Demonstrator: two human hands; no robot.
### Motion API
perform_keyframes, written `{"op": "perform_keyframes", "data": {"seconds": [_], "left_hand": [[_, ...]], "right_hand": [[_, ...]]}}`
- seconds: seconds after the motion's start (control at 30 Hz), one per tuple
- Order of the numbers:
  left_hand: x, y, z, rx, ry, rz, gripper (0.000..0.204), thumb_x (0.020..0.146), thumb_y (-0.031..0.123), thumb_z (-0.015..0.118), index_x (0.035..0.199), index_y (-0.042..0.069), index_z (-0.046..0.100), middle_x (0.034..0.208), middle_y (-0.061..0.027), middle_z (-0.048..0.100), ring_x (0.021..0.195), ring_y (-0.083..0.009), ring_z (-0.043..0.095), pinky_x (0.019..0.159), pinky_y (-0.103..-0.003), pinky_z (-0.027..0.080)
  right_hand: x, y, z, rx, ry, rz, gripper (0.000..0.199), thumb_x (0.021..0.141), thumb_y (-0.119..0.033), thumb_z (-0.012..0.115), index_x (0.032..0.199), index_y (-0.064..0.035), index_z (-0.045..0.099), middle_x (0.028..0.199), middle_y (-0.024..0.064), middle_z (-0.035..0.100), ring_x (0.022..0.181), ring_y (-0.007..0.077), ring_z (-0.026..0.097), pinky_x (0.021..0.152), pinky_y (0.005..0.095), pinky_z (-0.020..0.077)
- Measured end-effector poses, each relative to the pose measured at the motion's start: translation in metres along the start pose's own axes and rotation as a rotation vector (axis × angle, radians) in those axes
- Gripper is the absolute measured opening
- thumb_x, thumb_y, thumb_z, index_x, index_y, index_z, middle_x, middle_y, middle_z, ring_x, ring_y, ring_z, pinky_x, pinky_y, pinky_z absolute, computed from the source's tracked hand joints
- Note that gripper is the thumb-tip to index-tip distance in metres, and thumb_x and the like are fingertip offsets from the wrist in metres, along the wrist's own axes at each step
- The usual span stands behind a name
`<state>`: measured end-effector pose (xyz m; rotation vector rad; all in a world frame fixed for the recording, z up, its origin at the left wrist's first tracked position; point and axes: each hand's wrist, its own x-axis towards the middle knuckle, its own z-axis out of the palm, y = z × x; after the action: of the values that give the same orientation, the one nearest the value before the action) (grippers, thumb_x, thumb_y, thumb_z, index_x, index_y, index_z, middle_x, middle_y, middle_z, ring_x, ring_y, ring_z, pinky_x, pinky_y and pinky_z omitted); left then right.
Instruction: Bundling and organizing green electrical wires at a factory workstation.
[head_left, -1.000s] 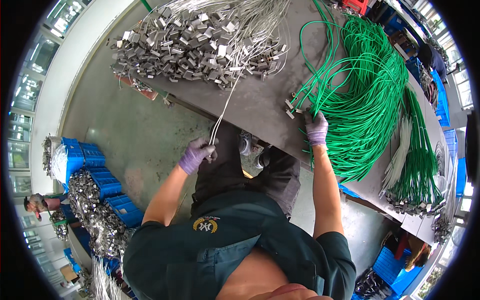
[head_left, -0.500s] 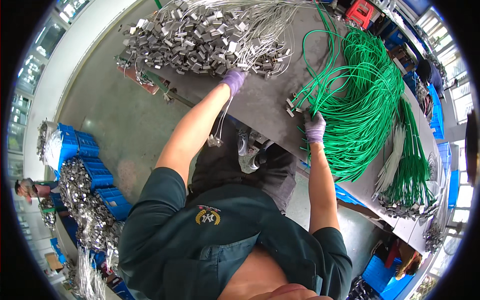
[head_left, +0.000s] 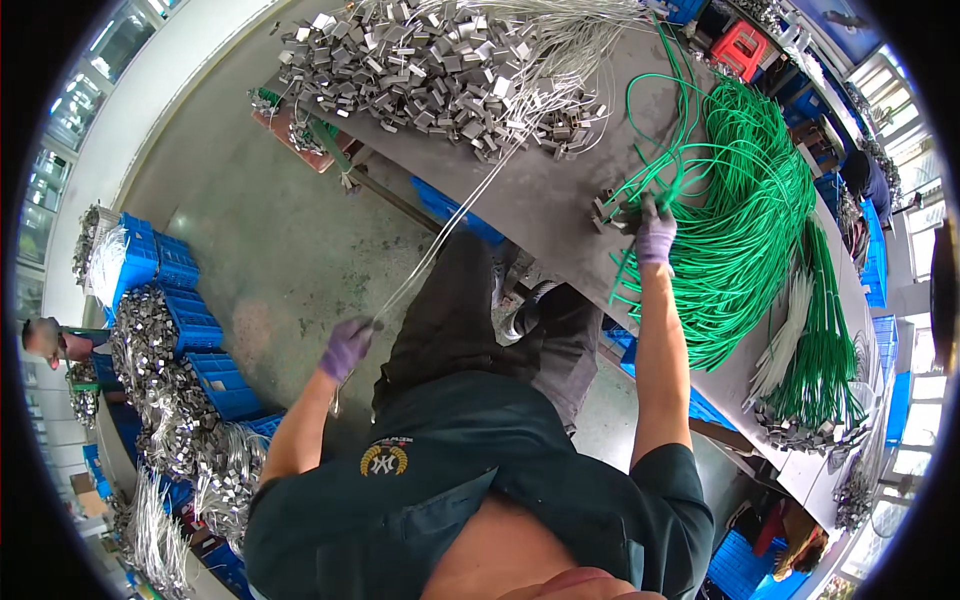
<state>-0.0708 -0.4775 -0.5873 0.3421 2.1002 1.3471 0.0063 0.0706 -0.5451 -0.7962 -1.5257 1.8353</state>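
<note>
Off the table's edge, at the left of my thighs, my left hand (head_left: 347,347) in a purple glove is closed on thin whitish wires (head_left: 440,236). They run taut up to a heap of small silver metal blocks (head_left: 400,75) on the table, and their other ends dangle below the hand. My right hand (head_left: 655,237), gloved alike, is closed on green cables at the left side of a large bundle of green cables (head_left: 745,235). Small metal end pieces (head_left: 604,211) lie just left of its fingers. The exact grip is partly hidden.
The grey table (head_left: 540,220) stretches diagonally before me. A green-and-white cable bundle (head_left: 815,340) lies at the right. Blue crates (head_left: 190,315) and piled metal parts (head_left: 150,370) stand at the left. A red stool (head_left: 738,50) is at the far right; a person (head_left: 60,340) is at the far left.
My left hand has moved from the metal heap down and left, drawing the whitish wires out taut. My right hand has shifted slightly right among the green cables, and the view has turned a little.
</note>
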Motion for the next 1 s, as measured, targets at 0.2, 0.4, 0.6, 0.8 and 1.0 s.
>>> {"op": "perform_keyframes", "data": {"seconds": [0.2, 0.4, 0.6, 0.8, 1.0], "left_hand": [[-0.044, -0.012, 0.004, -0.179, -0.064, -0.109, 0.023, 0.090, 0.024, 0.052, 0.097, 0.006, 0.065, 0.059, 0.0050, 0.045, 0.049, -0.0052, 0.040, 0.045, -0.021, 0.032], [-0.059, -0.057, -0.012, -0.007, -0.146, -0.061, 0.023, 0.092, 0.023, 0.049, 0.095, 0.006, 0.064, 0.059, 0.0028, 0.048, 0.050, -0.0056, 0.043, 0.045, -0.022, 0.035], [-0.086, -0.160, -0.049, 0.002, -0.139, -0.155, 0.013, 0.089, 0.012, 0.052, 0.092, 0.007, 0.064, 0.057, 0.0035, 0.048, 0.048, -0.0065, 0.043, 0.042, -0.023, 0.035], [-0.084, -0.109, -0.062, -0.454, -0.237, -0.297, 0.012, 0.085, 0.009, 0.056, 0.090, 0.000, 0.062, 0.062, 0.0023, 0.052, 0.049, -0.0059, 0.045, 0.043, -0.022, 0.034], [-0.049, -0.096, -0.033, 0.138, -0.191, 0.103, 0.015, 0.086, 0.012, 0.052, 0.089, 0.003, 0.063, 0.065, -0.0011, 0.054, 0.055, -0.0087, 0.052, 0.047, -0.024, 0.042]], "right_hand": [[0.012, 0.028, 0.100, -0.077, -0.168, 0.244, 0.020, 0.086, -0.019, 0.058, 0.095, -0.0012, 0.055, 0.077, 0.0152, 0.067, 0.057, 0.0242, 0.065, 0.050, 0.0321, 0.0532], [0.065, 0.108, 0.155, 0.007, -0.168, 0.302, 0.021, 0.087, -0.013, 0.055, 0.102, 0.0015, 0.055, 0.086, 0.0183, 0.066, 0.066, 0.0291, 0.066, 0.054, 0.0361, 0.0558], [0.086, 0.158, 0.166, 0.227, -0.091, 0.273, 0.018, 0.087, -0.016, 0.056, 0.096, -0.0002, 0.058, 0.081, 0.0117, 0.064, 0.061, 0.0280, 0.063, 0.050, 0.0351, 0.0539], [-0.010, 0.084, 0.191, 0.271, -0.045, 0.325, 0.019, 0.086, -0.019, 0.058, 0.095, -0.0020, 0.056, 0.069, 0.0074, 0.057, 0.049, 0.0199, 0.056, 0.037, 0.0274, 0.0389], [-0.042, 0.060, 0.197, 0.413, -0.135, 0.400, 0.020, 0.087, -0.020, 0.057, 0.096, -0.0019, 0.055, 0.072, 0.0099, 0.061, 0.055, 0.0222, 0.060, 0.040, 0.0273, 0.0418]]}}
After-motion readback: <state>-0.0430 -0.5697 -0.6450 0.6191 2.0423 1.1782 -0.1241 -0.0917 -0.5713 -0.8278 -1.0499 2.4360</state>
